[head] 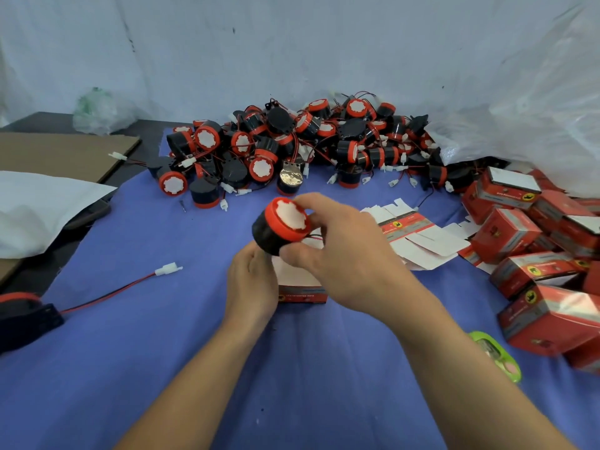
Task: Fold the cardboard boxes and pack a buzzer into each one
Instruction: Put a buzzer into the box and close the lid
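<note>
Two hands are meeting over the middle of the blue cloth, and the packing of one box is under way. The right hand is gripping a buzzer between thumb and curled fingers, tilted with its red face turned up and to the left, just above the box. The left hand is clasping the box at its left side, though its fingertips are hidden behind the buzzer. The buzzer's wire is trailing out under the right palm, and this is probably the main hazard: it could be snagging on the box edge or getting pinched under a flap once the box is closed. Because the buzzer is coming in at an angle, it may also be jamming against the rim and crushing the thin cardboard, or pushing the bottom flaps open. More work is waiting: a pile of buzzers is lying at the back, flat boxes are lying just beside the right hand, and packed boxes are heaping up at the right.
</note>
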`<state>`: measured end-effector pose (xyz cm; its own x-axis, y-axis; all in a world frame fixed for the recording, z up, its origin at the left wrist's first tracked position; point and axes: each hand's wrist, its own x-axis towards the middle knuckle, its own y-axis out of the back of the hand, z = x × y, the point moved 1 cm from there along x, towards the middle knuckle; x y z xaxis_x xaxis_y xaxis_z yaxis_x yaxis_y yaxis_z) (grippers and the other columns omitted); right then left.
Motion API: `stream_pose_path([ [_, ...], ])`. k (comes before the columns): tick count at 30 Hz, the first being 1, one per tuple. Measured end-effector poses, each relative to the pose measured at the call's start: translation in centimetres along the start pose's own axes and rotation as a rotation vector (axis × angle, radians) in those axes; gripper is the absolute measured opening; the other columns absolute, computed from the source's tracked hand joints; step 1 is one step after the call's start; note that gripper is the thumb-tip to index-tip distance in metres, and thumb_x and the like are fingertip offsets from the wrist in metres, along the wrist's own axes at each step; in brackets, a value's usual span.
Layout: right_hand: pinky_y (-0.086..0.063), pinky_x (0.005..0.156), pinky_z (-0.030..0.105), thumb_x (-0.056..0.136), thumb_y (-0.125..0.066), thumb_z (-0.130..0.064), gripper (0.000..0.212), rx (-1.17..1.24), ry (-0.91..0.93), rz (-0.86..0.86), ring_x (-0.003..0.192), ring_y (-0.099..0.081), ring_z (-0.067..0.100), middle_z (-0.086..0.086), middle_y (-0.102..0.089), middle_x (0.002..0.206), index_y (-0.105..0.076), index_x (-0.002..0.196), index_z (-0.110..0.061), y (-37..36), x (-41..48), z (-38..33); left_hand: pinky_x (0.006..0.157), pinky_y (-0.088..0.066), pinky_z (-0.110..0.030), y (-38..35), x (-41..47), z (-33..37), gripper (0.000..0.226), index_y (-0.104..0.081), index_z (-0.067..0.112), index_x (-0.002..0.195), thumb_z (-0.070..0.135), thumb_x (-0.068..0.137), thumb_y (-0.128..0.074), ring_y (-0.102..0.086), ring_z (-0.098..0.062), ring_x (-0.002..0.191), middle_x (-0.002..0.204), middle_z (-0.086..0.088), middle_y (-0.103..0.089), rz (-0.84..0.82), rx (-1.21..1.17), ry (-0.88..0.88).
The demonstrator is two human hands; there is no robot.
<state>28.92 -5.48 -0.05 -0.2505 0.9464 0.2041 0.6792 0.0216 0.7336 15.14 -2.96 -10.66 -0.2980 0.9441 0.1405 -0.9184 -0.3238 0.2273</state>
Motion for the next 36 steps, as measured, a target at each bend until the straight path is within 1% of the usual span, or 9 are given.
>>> stream_pose_path([
  [3, -0.045, 0.094, 0.041, 0.088, -0.071, -0.038, 0.042, -0.177, -0.066, -0.038, 0.107, -0.060, 0.025, -0.007, -0.071, 0.116, -0.056, 0.128, -0.034, -0.6, 0.4, 1.4, 0.061, -0.049, -0.019, 0.1, -0.1, 0.4, 0.049, -0.074, 0.035, 0.073, 0.022, 0.102, -0.037, -0.057, 0.001, 0.068, 0.075, 0.016, -0.072, -0.026, -0.147, 0.019],
  [10, -0.021, 0.053, 0.033, 0.090, -0.066, -0.039, 0.024, -0.732, -0.025, -0.052, 0.072, -0.040, 0.025, 0.002, -0.067, 0.100, -0.053, 0.105, -0.027, -1.9, 0.6, 0.1, 0.073, -0.057, -0.036, -0.5, 0.1, 0.6, 0.042, -0.078, 0.027, 0.095, 0.034, 0.094, -0.037, -0.070, -0.011, 0.084, 0.090, 0.006, -0.078, -0.096, -0.193, 0.074],
  [13, -0.018, 0.052, 0.032, 0.092, -0.064, -0.032, 0.022, -0.810, 0.013, -0.161, 0.072, -0.039, 0.023, 0.002, -0.065, 0.103, -0.043, 0.095, -0.023, -2.1, 0.7, -1.0, 0.068, -0.055, -0.043, -0.4, -0.2, 0.5, 0.038, -0.075, 0.021, 0.094, 0.035, 0.094, -0.041, -0.067, -0.015, 0.078, 0.085, 0.004, -0.076, -0.122, -0.210, 0.088],
  [18, -0.024, 0.057, 0.032, 0.099, -0.050, -0.018, 0.036, -0.939, 0.045, -0.364, 0.080, -0.043, 0.022, 0.004, -0.046, 0.089, -0.048, 0.134, -0.007, -2.8, 0.1, -0.9, 0.058, -0.050, -0.024, -0.4, -0.4, 0.5, 0.030, -0.074, 0.035, 0.106, 0.029, 0.088, -0.051, -0.065, -0.006, 0.070, 0.085, 0.008, -0.077, -0.140, -0.179, 0.070],
  [21, -0.031, 0.067, 0.035, 0.101, -0.044, -0.019, 0.069, -0.939, 0.029, -0.395, 0.106, -0.060, 0.025, 0.006, -0.058, 0.130, -0.015, 0.159, 0.002, -3.4, -0.7, 0.1, 0.074, -0.056, -0.026, -0.6, -0.6, 0.5, 0.038, -0.062, 0.042, 0.129, 0.034, 0.091, -0.065, -0.073, -0.005, 0.091, 0.098, 0.014, -0.078, -0.151, -0.115, 0.038],
  [24, -0.032, 0.059, 0.032, 0.097, -0.051, -0.028, 0.042, -0.759, 0.097, -0.262, 0.090, -0.063, 0.026, 0.001, -0.069, 0.115, -0.053, 0.138, -0.021, -2.1, -0.4, 0.9, 0.074, -0.054, -0.022, -0.5, -0.7, 0.6, 0.057, -0.057, 0.041, 0.135, 0.047, 0.079, -0.063, -0.071, -0.004, 0.093, 0.101, 0.017, -0.076, -0.128, -0.074, 0.012],
  [26, -0.044, 0.062, 0.035, 0.094, -0.055, -0.028, 0.022, -0.427, 0.075, 0.044, 0.081, -0.063, 0.025, -0.003, -0.072, 0.089, -0.069, 0.110, -0.029, -0.6, -0.4, 2.1, 0.064, -0.046, -0.012, -0.5, -0.9, 0.5, 0.056, -0.059, 0.040, 0.129, 0.048, 0.074, -0.059, -0.068, -0.003, 0.090, 0.102, 0.018, -0.073, -0.135, 0.010, -0.010],
  [29, -0.049, 0.071, 0.031, 0.089, -0.062, -0.023, 0.022, -0.045, -0.060, 0.554, 0.067, -0.057, 0.013, -0.014, -0.065, 0.065, -0.073, 0.106, -0.032, 1.6, -1.1, 4.6, 0.063, -0.043, -0.010, -0.8, -1.0, 0.3, 0.062, -0.054, 0.041, 0.135, 0.042, 0.073, -0.057, -0.064, -0.006, 0.096, 0.110, 0.017, -0.069, -0.130, 0.114, -0.021],
  [36, -0.040, 0.062, 0.018, 0.089, -0.072, -0.030, 0.018, 0.211, -0.169, 0.299, 0.068, -0.061, 0.005, -0.012, -0.070, 0.070, -0.067, 0.106, -0.037, -0.6, -1.0, 5.5, 0.066, -0.045, -0.014, -0.9, -1.0, 0.5, 0.055, -0.053, 0.043, 0.133, 0.033, 0.081, -0.066, -0.064, -0.005, 0.099, 0.111, 0.019, -0.068, -0.108, 0.164, -0.044],
])
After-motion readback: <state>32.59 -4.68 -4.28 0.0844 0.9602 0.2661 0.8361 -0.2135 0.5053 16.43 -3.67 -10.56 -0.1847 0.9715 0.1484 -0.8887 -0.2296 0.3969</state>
